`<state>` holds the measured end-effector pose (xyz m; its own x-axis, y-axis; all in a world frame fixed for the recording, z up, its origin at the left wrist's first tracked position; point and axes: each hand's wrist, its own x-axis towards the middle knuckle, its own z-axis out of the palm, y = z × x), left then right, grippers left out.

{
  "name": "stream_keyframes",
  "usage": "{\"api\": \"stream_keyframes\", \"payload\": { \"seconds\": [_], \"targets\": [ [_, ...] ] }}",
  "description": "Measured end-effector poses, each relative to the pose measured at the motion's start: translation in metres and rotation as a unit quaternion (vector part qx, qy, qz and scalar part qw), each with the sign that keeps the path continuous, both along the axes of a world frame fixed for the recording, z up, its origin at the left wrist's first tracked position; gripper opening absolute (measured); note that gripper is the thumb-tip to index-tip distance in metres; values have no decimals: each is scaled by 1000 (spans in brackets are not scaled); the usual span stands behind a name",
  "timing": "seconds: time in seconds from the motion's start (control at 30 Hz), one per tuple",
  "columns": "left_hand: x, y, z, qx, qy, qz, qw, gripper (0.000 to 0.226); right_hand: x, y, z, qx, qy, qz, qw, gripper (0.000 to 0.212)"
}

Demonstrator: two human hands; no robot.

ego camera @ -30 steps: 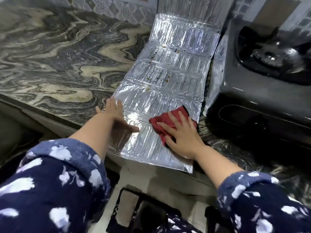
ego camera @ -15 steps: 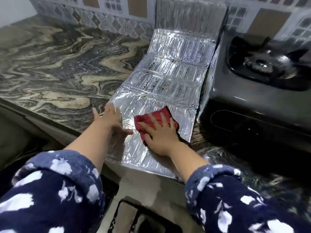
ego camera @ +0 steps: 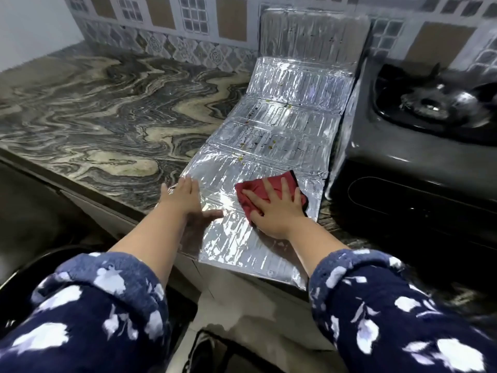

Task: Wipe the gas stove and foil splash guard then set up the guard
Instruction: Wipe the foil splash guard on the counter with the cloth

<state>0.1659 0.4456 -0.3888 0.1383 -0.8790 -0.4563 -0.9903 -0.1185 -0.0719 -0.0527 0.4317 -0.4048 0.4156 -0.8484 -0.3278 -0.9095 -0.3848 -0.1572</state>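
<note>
Foil splash guard [ego camera: 271, 146] lies unfolded on the worktop [ego camera: 94, 117], beside the gas stove [ego camera: 419, 146]. Right hand [ego camera: 277, 208] presses a red cloth [ego camera: 258, 189] flat, fingers spread. Left hand [ego camera: 183, 197], open-palmed, steadies the guard's edge.

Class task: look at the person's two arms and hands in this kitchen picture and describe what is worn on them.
Both arms wear dark navy fleecy sleeves with a white blotchy floral print, the left sleeve and right sleeve pushed up so the forearms are bare. The left hand seems to carry a small shiny ring or band near its outer edge; the right hand shows no jewellery or gloves.
</note>
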Motion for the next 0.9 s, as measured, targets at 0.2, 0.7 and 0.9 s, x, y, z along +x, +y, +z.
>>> {"api": "stream_keyframes", "payload": {
  "seconds": [0.2, 0.7, 0.9],
  "targets": [
    [13, -11, 7, -3, -16, -78, 997, 132, 44, -29, 3, -19, -12, -1, 1000, 50],
    [68, -101, 2, -56, 64, -245, 966, 111, 93, -91, -1, -35, 9, -112, 993, 50],
    [79, -132, 0, -14, 64, -244, 968, 139, 103, -84, 0, -50, 7, -95, 994, 51]
  ]
}}
